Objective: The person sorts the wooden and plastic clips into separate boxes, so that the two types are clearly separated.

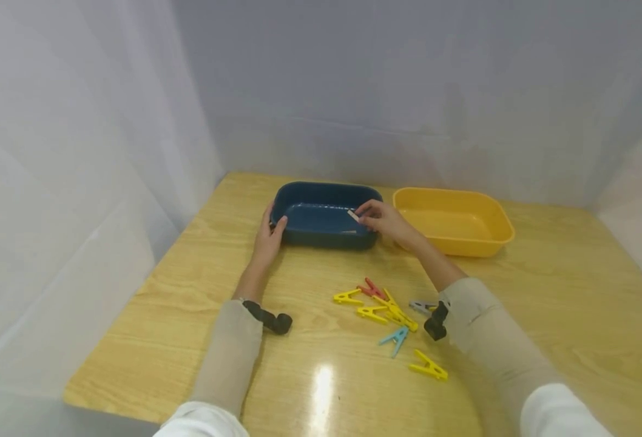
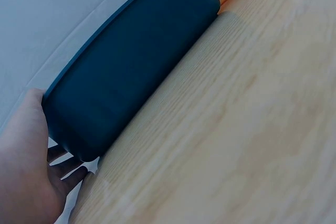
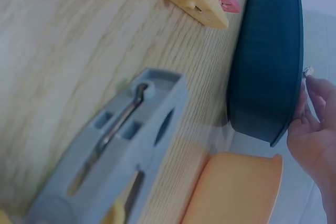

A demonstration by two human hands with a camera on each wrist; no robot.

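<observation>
1. A small pale clip (image 1: pixel 353 215) is pinched by the right hand (image 1: pixel 385 220) over the blue tray's (image 1: pixel 321 200) right rim.
2. The tray's left end is gripped by the left hand (image 1: pixel 267 239).
3. A yellow tray (image 1: pixel 496 241) stands just right; loose pegs (image 1: pixel 389 315) lie nearer, bare tabletop (image 1: pixel 162 315) to the left.

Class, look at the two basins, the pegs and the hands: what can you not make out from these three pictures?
- Small pale piece pinched by the right hand: too small in the head view to identify.
- Blue basin inside: hidden by its own wall in both wrist views.
- Grey peg: blurred and cut off by the right wrist view's bottom edge.
</observation>
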